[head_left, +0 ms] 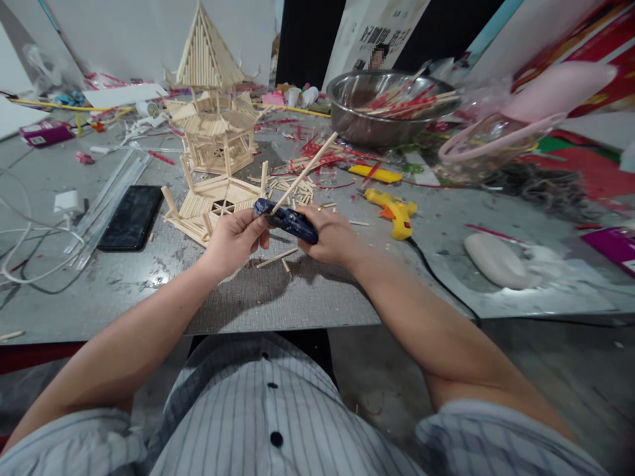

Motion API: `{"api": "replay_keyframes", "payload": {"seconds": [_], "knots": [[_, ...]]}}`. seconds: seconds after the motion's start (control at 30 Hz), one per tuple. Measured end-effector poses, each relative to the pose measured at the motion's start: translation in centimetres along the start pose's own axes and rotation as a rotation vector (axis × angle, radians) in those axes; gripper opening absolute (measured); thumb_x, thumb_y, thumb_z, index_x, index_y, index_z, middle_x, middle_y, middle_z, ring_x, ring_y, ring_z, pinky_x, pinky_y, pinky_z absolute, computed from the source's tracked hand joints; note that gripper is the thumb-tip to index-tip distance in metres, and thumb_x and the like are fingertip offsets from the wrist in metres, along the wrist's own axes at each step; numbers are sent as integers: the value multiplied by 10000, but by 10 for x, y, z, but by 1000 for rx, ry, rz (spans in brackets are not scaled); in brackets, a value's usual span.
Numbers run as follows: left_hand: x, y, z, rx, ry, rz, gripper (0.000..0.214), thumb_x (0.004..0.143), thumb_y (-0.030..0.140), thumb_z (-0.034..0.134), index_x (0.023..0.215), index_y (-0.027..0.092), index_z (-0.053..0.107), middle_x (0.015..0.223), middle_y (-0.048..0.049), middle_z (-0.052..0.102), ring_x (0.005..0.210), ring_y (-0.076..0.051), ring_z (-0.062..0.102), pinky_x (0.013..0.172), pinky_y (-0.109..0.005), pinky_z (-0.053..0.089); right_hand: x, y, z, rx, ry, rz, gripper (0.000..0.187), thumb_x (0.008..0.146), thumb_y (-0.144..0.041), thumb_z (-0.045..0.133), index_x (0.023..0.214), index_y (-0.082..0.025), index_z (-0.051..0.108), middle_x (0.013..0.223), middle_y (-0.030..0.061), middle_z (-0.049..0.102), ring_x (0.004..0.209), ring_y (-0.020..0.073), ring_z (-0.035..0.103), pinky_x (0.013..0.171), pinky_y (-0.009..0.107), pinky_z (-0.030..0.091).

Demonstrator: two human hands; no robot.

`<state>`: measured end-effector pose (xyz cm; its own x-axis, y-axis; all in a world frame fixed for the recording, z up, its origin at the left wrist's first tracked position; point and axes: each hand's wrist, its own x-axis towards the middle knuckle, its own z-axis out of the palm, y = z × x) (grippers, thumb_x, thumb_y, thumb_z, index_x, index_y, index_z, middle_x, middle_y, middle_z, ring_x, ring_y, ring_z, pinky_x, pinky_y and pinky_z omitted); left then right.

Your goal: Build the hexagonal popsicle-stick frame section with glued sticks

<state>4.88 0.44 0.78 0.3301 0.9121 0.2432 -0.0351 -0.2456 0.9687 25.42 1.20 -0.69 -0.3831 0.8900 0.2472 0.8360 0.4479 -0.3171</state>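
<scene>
Near the front middle of the table, my left hand (235, 241) is closed, pinching a thin wooden stick (308, 168) that slants up to the right. My right hand (333, 235) grips a dark blue hand tool (294, 225); its exact kind is unclear. The tool's far end meets the stick's lower part beside my left fingers. Just behind my left hand lies a hexagonal stick frame (191, 203) with short upright posts. Cut stick pieces (297, 192) lie heaped behind the tool, and loose sticks (276, 258) lie below my hands.
A tiered stick pagoda (211, 56) stands behind the frame. To the right are a yellow glue gun (397, 213) with a black cord, a yellow utility knife (376, 174) and a metal bowl (347, 122) of sticks. A phone (130, 218) and white charger (69, 203) lie left.
</scene>
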Motion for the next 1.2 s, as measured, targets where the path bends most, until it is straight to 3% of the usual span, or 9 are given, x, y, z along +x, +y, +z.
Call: {"api": "replay_keyframes", "payload": {"seconds": [0.5, 1.2], "knots": [[0, 2, -4, -66, -69, -86, 467, 719, 607, 675, 747, 149, 587, 508, 12, 585, 331, -18, 312, 331, -189, 218, 1, -2, -5, -24, -52, -2, 519, 706, -211, 600, 1223, -185, 564, 1166, 120, 649, 1081, 308, 604, 917, 434, 475], [1, 5, -3, 20, -82, -53, 493, 736, 651, 626, 693, 168, 540, 485, 22, 539, 350, -35, 339, 342, -198, 234, 1, 0, -9, -13, -59, -36, 486, 725, -219, 588, 1210, -217, 566, 1182, 111, 641, 1067, 303, 613, 917, 447, 483]]}}
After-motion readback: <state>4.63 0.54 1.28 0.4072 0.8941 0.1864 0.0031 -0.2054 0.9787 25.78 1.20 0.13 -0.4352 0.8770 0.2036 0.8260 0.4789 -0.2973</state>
